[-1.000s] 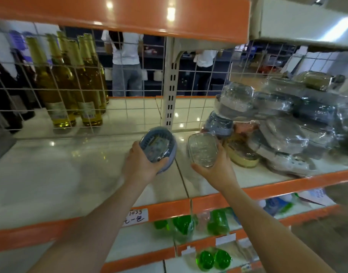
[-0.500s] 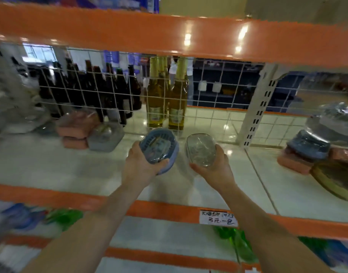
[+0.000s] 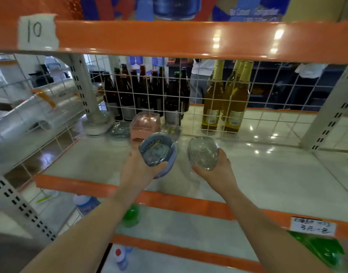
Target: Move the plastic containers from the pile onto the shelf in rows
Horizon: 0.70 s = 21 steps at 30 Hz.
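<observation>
The left hand [image 3: 138, 170] has its fingers [image 3: 159, 166] curled round the rim of a blue container [image 3: 158, 153], held tilted above the shelf [image 3: 267, 174]. The right hand [image 3: 215, 172] grips a clear container [image 3: 203, 152] from below, thumb and fingers wrapped round its lower edge; it too is held off the shelf surface. Both containers sit side by side, near each other but apart.

Further back, a pink container [image 3: 145, 125] and a clear dish [image 3: 120, 131] already stand near the wire grid [image 3: 188, 115], with dark bottles [image 3: 141, 91] and yellow bottles [image 3: 228, 99] behind it.

To place well, each container should be levelled before release, set down just beside the pink container so that the row runs along the grid, and lowered until the base rests flat. Releasing while tilted risks a container rolling out of line.
</observation>
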Tool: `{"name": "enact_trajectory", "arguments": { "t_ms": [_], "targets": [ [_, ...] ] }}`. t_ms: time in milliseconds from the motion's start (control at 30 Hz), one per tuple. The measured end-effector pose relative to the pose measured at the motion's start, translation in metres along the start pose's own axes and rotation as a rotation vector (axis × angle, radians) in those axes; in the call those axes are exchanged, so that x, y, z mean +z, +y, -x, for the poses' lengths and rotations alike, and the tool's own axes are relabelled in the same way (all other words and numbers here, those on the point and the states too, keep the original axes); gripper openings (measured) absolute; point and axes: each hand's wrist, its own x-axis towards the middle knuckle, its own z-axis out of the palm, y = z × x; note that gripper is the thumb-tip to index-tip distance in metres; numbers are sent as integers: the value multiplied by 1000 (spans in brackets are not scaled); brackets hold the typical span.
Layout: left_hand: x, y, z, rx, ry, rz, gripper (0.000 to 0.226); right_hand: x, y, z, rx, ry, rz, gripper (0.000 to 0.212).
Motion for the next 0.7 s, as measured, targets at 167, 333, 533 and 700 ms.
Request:
{"name": "enact_trajectory", "arguments": {
  "t_ms": [167, 333, 533, 700],
  "targets": [
    [-26, -5, 7, -72, 58, 13, 93, 26, -12, 5, -8, -4, 11, 110],
    [-39, -13, 5, -117, 96, 52, 80, 35, -27, -3, -76, 7, 6, 97],
    [-49, -29, -10, -130, 216, 119, 94, 44, -51, -23, -160, -16, -23, 100],
    [-60, -38, -18, -119, 276, 94, 96, 54, -62, -40, -238, -20, -31, 97]
  ]
}}
